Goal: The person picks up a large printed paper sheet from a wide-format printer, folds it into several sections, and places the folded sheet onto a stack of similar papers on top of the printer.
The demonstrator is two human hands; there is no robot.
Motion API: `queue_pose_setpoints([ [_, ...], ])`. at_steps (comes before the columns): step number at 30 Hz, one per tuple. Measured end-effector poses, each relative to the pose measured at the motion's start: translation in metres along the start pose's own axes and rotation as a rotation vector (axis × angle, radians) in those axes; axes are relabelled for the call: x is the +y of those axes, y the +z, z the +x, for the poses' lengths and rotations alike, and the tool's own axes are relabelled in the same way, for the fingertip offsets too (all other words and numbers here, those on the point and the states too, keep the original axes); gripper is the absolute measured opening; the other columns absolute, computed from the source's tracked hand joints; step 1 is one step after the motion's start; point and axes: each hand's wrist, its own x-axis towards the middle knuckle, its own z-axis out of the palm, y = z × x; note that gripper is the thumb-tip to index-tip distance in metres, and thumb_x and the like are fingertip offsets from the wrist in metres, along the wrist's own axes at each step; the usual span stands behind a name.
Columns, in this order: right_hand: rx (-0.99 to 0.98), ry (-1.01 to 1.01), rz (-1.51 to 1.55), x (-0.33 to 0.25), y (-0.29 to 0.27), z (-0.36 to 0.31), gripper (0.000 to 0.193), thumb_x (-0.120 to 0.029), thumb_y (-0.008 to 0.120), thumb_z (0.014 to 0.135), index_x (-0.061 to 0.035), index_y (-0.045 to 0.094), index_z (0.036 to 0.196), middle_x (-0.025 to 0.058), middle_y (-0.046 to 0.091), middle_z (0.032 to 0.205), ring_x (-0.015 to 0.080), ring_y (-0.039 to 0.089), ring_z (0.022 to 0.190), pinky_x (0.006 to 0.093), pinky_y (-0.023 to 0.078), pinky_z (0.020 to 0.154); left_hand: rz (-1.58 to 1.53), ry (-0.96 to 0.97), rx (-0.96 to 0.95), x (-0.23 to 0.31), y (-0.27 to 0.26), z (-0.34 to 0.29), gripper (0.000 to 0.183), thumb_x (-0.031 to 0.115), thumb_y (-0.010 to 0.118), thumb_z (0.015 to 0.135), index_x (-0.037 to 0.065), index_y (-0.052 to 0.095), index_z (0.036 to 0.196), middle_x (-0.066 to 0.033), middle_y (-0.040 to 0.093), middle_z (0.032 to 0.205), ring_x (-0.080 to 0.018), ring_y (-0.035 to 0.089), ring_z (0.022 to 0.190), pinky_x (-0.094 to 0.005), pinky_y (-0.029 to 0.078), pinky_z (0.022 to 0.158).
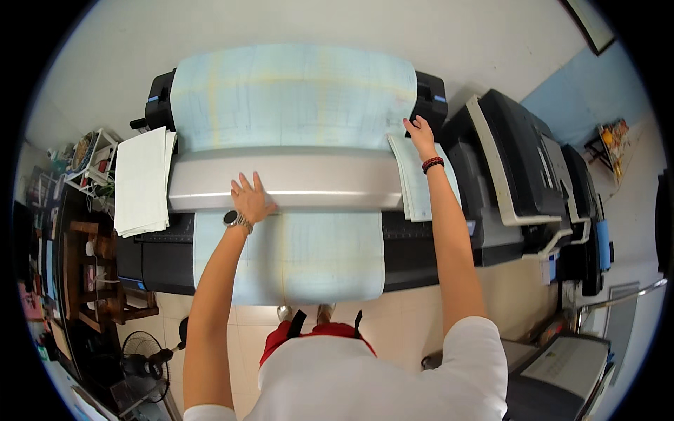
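Observation:
A wide-format machine point(309, 172) with a silver cover stands before me. A large pale blue drawing sheet point(288, 91) with yellow lines drapes over its back, and pale blue sheet of the same look point(323, 259) hangs from its front. My left hand point(250, 201), a watch at its wrist, lies spread on the silver cover near its front edge. Beyond the cover's right end, my right hand point(421, 135) has its fingers partly stretched at the back sheet's right edge; I cannot tell whether it touches the paper. Folded pale sheets point(414, 179) lie below that hand.
A stack of white folded sheets point(140, 182) rests on the machine's left end. To the right stands a dark office copier point(523, 154). A black fan point(146, 356) and a wooden stool point(95, 274) are at the left; another grey machine point(562, 372) is at the lower right.

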Motion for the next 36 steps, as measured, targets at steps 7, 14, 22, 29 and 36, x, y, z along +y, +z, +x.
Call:
queue_pose_setpoints([
  [7, 0.171, 0.107, 0.153, 0.024, 0.021, 0.129, 0.08, -0.039, 0.076, 0.08, 0.0099, 0.044, 0.135, 0.0244, 0.051, 0.134, 0.0294, 0.052, 0.122, 0.036, 0.041, 0.1, -0.033, 0.029, -0.08, -0.002, -0.009, 0.0, 0.115, 0.056, 0.074, 0.071, -0.001, 0.013, 0.15, -0.0431, 0.015, 0.146, -0.0655, 0.018, 0.131, -0.0641, 0.026, 0.106],
  [14, 0.064, 0.273, 0.65, -0.019, 0.011, 0.152, 0.024, -0.02, 0.077, 0.081, -0.0007, 0.072, 0.096, 0.0046, 0.07, 0.09, 0.015, 0.064, 0.079, 0.0301, 0.05, 0.068, -0.004, 0.018, -0.132, -0.01, -0.014, -0.007, 0.117, 0.058, 0.071, 0.074, -0.002, 0.007, 0.15, -0.0462, 0.013, 0.144, -0.0671, 0.018, 0.13, -0.0628, 0.027, 0.106],
  [22, 0.143, -0.498, 0.553, -0.193, -0.032, 0.122, 0.021, -0.02, 0.071, 0.088, -0.0002, 0.066, 0.086, -0.0051, 0.054, 0.075, 0.0052, 0.042, 0.068, 0.0214, 0.033, 0.06, -0.043, 0.013, -0.135, -0.008, -0.011, 0.0, 0.117, 0.059, 0.074, 0.07, 0.0, 0.013, 0.151, -0.0427, 0.013, 0.147, -0.0651, 0.018, 0.132, -0.0648, 0.025, 0.106],
  [29, 0.181, -0.846, 0.393, -0.377, -0.121, -0.006, 0.018, -0.024, 0.068, 0.091, -0.0058, 0.068, 0.091, -0.006, 0.059, 0.075, 0.0045, 0.047, 0.066, 0.0201, 0.037, 0.06, -0.121, 0.053, -0.194, -0.018, -0.016, 0.002, 0.116, 0.064, 0.069, 0.072, 0.002, 0.011, 0.152, -0.0423, 0.011, 0.148, -0.0663, 0.013, 0.132, -0.0635, 0.022, 0.108],
  [36, 0.047, -1.101, 0.295, -0.392, -0.314, -0.102, 0.034, -0.02, 0.063, 0.094, 0.0059, 0.061, 0.116, 0.0076, 0.061, 0.116, 0.0148, 0.054, 0.112, 0.0267, 0.041, 0.097, -1.188, -0.017, -0.091, -0.075, -0.045, 0.008, 0.119, 0.055, 0.071, 0.077, -0.006, 0.001, 0.149, -0.0339, 0.012, 0.153, -0.0374, 0.024, 0.142, -0.0393, 0.028, 0.112],
])
